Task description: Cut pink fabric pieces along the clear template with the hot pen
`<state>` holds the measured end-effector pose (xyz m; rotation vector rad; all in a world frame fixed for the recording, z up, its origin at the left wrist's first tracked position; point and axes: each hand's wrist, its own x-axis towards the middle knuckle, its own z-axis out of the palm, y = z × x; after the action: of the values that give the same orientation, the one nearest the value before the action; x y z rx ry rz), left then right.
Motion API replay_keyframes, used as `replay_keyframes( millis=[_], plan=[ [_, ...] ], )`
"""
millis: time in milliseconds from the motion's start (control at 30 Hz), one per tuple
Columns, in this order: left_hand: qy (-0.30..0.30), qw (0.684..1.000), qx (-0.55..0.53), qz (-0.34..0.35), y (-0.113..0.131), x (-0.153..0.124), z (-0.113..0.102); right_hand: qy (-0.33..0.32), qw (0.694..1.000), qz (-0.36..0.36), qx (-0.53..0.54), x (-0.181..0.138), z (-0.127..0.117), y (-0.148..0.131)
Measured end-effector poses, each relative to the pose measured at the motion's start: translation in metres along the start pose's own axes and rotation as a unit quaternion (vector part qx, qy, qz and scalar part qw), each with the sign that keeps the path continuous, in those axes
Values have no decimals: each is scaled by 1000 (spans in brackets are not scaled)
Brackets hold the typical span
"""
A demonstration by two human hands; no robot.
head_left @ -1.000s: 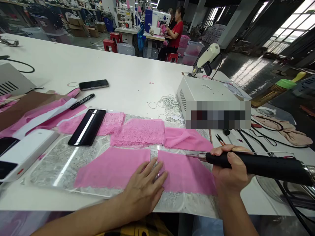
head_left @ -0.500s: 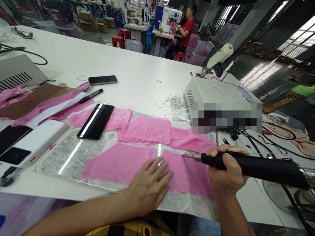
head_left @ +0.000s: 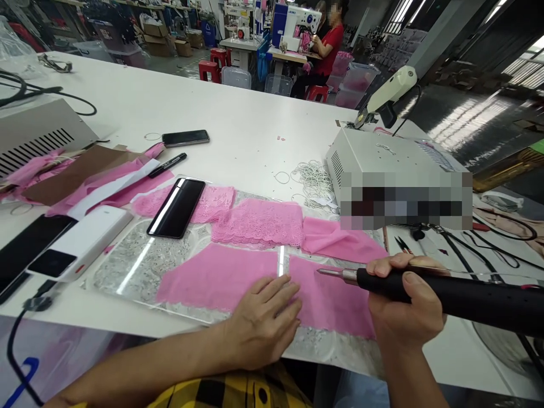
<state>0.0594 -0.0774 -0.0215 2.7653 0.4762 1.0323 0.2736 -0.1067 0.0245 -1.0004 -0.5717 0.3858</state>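
Note:
My left hand lies flat, fingers spread, on two pink fabric pieces where they meet over a clear plate. The right pink piece reaches toward my right hand, which is closed around a long black-handled heat tool. The tool's thin metal tip hovers just above the right piece, near the gap between the two. Pink lace strips lie behind them.
A black phone rests on the lace. A white power bank, a marker and another phone lie to the left. A white control box, rubber bands and cables sit right. A person sews in the background.
The view has shifted left and slightly down, so everything sits further right. My left hand has stayed on the fabric seam; the tool tip stays over the right piece.

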Motion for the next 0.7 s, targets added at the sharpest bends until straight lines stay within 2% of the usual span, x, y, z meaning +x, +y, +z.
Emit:
replay_keyframes(
  millis=[67,167,333,700],
  plan=[
    [2,1000,-9,20,0,0,0,-27,999,14,13,-7,4,0],
    [-30,998,-11,45,1,-1,1,-57,998,24,29,-17,15,1],
    [-56,997,-7,57,2,0,1,-95,994,39,34,-25,27,8],
    [-59,996,-11,68,2,0,0,-108,994,29,13,-27,27,11]
  ],
)
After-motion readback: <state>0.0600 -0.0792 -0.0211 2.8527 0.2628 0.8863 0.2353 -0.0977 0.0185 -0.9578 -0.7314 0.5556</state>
